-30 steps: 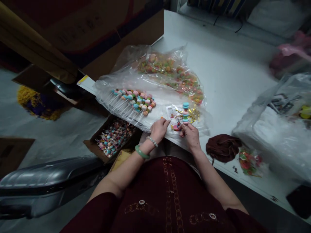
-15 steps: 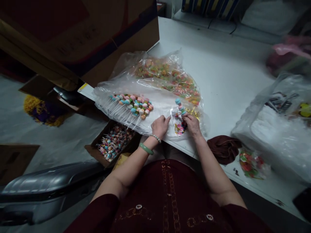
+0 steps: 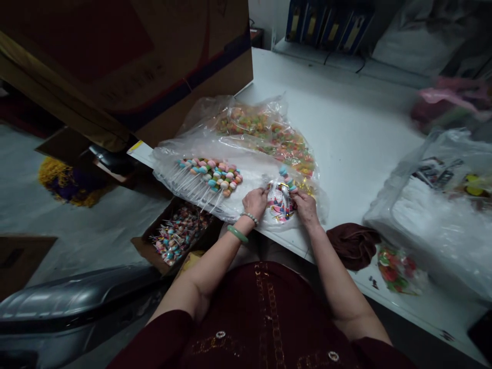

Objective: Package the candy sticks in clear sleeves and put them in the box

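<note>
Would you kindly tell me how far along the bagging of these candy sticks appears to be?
Done, it seems: the cardboard box below the table edge holds many wrapped sticks. In hand: the left hand and right hand pinch a small printed bag with one candy stick poking out of its top. To do: a pile of bare candy sticks lies on the clear plastic sheet.

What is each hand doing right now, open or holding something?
Left hand: closed, pinching the edge of the small printed bag.
Right hand: closed on the candy stick poking out of that bag.
</note>
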`<state>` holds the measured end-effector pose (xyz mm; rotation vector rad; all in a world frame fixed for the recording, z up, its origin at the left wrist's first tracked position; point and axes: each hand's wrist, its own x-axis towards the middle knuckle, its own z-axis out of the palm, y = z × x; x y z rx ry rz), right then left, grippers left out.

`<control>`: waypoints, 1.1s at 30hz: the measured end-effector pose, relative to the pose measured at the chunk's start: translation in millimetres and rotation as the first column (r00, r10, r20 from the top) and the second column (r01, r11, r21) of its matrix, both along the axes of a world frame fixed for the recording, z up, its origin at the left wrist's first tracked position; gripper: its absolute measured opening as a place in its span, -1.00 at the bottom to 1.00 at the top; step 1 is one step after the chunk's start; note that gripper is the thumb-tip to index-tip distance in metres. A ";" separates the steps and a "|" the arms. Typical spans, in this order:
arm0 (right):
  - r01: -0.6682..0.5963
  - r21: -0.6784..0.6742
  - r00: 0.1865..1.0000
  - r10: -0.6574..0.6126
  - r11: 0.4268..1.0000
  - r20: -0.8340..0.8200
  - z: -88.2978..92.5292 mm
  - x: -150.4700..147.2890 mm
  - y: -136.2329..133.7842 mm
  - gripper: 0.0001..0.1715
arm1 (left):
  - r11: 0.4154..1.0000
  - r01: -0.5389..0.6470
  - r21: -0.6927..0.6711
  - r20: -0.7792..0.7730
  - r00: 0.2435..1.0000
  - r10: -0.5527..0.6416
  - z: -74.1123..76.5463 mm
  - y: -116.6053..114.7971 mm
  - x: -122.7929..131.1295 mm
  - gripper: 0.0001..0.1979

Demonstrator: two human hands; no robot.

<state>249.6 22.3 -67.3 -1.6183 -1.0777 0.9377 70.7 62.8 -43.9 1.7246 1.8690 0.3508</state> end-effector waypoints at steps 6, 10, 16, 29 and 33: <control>-0.162 0.011 0.987 0.162 0.987 0.007 33.6 1.8 -24.5 -0.66 | 0.955 -0.267 -0.130 0.645 0.709 0.286 10.0 -11.9 -34.3 -0.81; -0.135 -0.029 0.958 0.123 0.990 -0.257 50.0 -14.8 -41.5 -0.64 | 0.880 -0.117 -0.461 0.854 0.211 0.476 25.0 -29.0 -42.0 -0.79; -0.032 -0.005 0.863 0.025 0.999 -0.504 53.4 -66.2 -44.8 -0.63 | 0.884 -0.028 -0.466 0.884 0.025 0.466 46.5 -54.3 -23.8 -0.68; -0.126 0.020 0.927 0.125 0.992 -0.352 64.2 -59.6 -27.7 -0.73 | 0.948 -0.051 -0.314 0.937 0.144 0.318 31.1 -46.3 -21.6 -0.70; -0.133 0.006 0.916 0.125 0.991 -0.382 71.8 -75.5 -25.2 -0.71 | 0.932 -0.166 -0.322 0.936 0.088 0.340 30.5 -41.9 -14.0 -0.69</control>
